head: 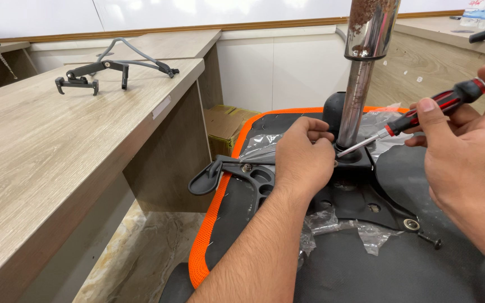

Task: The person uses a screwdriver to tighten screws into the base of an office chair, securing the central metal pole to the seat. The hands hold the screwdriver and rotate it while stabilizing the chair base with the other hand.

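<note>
While the upturned chair seat (225, 224), black fabric with orange mesh edge, lies beside the wooden desk (40, 146), the right hand (467, 151) has its fingers closed around a red-black screwdriver (416, 115), whose tip meets the black metal plate (360, 191) at the shiny, partly rusted gas cylinder (360, 84). The left hand (304, 157) rests curled on this plate, pinching something too small to tell.

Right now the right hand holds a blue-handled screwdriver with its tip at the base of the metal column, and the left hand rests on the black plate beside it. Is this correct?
Not fully. In the head view the screwdriver in the right hand has a red and black handle, not blue. Its tip is at the base of the metal column, and the left hand rests on the black plate beside it.
</note>
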